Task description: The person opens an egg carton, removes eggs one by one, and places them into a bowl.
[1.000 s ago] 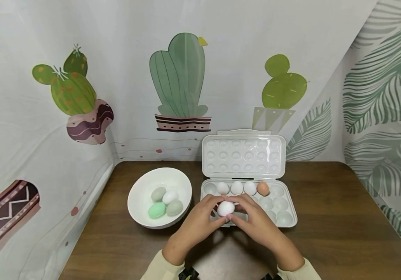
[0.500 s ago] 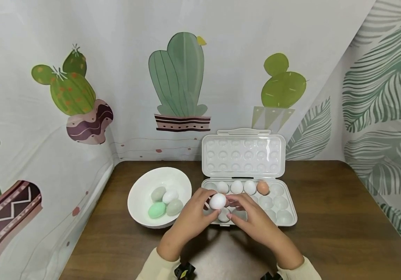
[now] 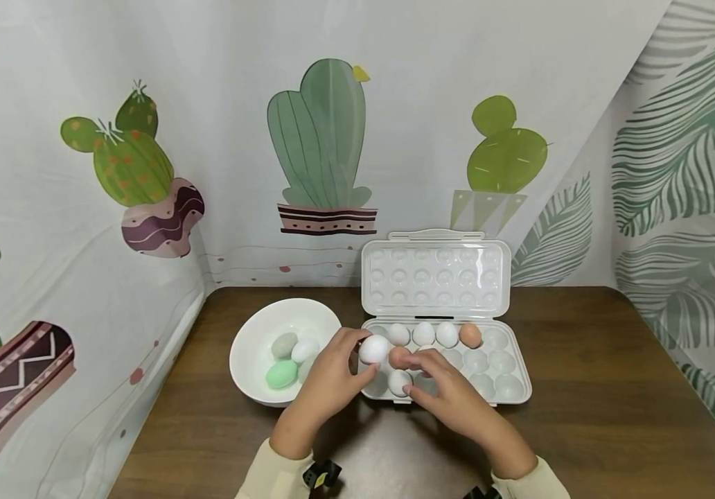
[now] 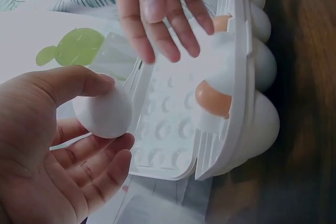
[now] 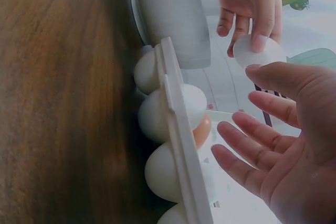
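Note:
My left hand [image 3: 326, 378] pinches a white egg [image 3: 373, 349] between thumb and fingers, above the left end of an egg box [image 3: 524, 388]. In the left wrist view this egg [image 4: 107, 111] sits clear of the cups. My right hand [image 3: 451, 395] hovers over the middle of the box with relaxed, spread fingers; the right wrist view shows nothing in its palm [image 5: 299, 166]. Below the hands, a brown egg [image 3: 398, 357] and a white egg [image 3: 400, 383] sit in cups. The back row holds several white eggs [image 3: 423, 334] and a brown egg [image 3: 470, 336]. My right hand hides some cups.
Left of the box stands a white bowl [image 3: 242, 371] with a green egg [image 3: 281, 374], a grey egg [image 3: 284, 345] and others, partly hidden by my left hand. The box's clear lid [image 3: 435, 277] stands raised against the cactus-print cloth [image 3: 407, 138]. All rests on a brown table [image 3: 607, 416].
The white egg was between both hands; now my left hand alone carries it left. My right hand has parted from it, and the brown and white eggs beneath have come into view.

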{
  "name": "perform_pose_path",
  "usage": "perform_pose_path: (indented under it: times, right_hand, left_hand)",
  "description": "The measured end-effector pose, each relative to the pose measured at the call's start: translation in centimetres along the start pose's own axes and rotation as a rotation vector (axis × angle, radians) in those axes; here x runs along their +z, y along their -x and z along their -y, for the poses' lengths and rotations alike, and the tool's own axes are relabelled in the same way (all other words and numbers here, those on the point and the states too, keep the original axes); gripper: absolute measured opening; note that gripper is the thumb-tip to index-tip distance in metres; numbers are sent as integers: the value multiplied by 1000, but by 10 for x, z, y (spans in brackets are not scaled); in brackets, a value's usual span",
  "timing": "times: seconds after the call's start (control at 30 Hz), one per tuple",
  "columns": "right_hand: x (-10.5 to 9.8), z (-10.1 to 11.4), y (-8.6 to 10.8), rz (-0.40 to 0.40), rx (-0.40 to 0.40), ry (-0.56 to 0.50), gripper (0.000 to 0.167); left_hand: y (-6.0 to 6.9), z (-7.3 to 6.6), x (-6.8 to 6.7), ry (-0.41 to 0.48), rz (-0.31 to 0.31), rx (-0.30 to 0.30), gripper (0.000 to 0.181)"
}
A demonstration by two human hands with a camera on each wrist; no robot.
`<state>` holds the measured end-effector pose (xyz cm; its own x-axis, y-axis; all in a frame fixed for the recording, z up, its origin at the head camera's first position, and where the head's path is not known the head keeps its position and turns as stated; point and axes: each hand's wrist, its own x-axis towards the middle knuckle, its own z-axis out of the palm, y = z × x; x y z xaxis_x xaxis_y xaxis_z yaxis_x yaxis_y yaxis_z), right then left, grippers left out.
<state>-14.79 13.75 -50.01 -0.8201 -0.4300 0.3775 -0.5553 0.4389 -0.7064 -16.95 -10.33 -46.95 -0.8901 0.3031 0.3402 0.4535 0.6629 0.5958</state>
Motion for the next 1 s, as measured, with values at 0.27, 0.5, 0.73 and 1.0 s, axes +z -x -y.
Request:
perform_pose_path:
  times: [0.27,0.5,0.73,1.0]
  right_hand:
    - [4,-2,1,-3,19,5,42]
    - [5,-2,2,-4,26,46,42]
    - [7,-2,2,5,45,110,44]
    - [10,-4,3,12,47,158,48]
  left_hand:
    - [-1,7,-7,1,-47,-7,45]
    - [-3,14,-13,20,-76,-71,46]
    - [-4,21,-17,11,-113,-105,47]
    - [-5,23,-26,25,-138,-177,48]
